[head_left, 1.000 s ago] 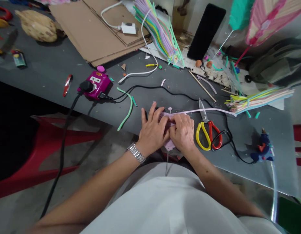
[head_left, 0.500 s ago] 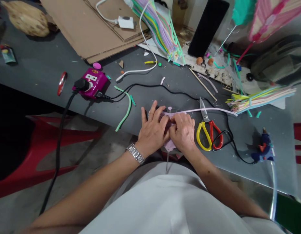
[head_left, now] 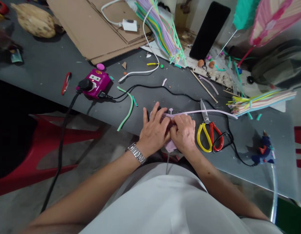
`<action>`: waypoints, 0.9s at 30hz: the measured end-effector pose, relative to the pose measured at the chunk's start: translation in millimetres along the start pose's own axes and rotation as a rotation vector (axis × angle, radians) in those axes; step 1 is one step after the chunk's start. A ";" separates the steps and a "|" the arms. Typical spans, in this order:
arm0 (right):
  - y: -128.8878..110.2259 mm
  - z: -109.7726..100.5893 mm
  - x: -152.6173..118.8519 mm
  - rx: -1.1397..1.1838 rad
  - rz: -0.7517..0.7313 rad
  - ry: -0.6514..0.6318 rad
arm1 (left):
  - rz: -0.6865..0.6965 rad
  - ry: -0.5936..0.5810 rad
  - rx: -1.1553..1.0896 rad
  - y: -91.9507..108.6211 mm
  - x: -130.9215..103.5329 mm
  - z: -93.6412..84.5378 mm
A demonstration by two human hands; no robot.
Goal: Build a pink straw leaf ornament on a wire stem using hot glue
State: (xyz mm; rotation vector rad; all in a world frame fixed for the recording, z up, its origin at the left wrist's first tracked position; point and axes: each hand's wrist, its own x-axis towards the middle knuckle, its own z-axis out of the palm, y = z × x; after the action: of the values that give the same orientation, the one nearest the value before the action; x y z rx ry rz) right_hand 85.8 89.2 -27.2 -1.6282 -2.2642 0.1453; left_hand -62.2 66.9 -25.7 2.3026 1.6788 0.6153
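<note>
As a splayed left hand (head_left: 153, 134) and curled right hand (head_left: 184, 134) meet over the lilac piece (head_left: 170, 147), their grip is hidden. Uneven pressure could skew it.

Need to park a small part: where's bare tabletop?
Free: table left of cardboard, magenta power block and red tool; also the patch bordered by scissors, smaller pipe-cleaner bundle and glue gun, black cord along its left. Crowded: the back, with phone and larger pipe-cleaner bundle; and around left hand and right hand, with the lilac pipe cleaner.

Lilac strip (head_left: 194, 112) matt; scissor blades (head_left: 205, 117) shiny metal.
</note>
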 end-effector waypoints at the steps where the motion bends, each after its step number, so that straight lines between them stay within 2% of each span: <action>1: 0.1 -0.1 -0.2 0.001 -0.003 0.002 | 0.004 -0.001 0.001 -0.1 -0.2 0.0; 11: 3.3 5.1 -5.1 0.148 0.004 0.127 | -0.026 0.048 0.015 1.8 -2.6 0.3; 27: 0.1 0.2 -1.9 0.016 0.010 0.013 | -0.023 0.032 0.056 1.0 -0.9 2.4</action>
State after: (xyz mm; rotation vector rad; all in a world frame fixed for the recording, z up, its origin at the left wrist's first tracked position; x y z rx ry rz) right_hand 86.4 87.5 -27.8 -1.6281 -2.2397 0.1541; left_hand -60.5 65.9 -27.6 2.3200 1.7555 0.6111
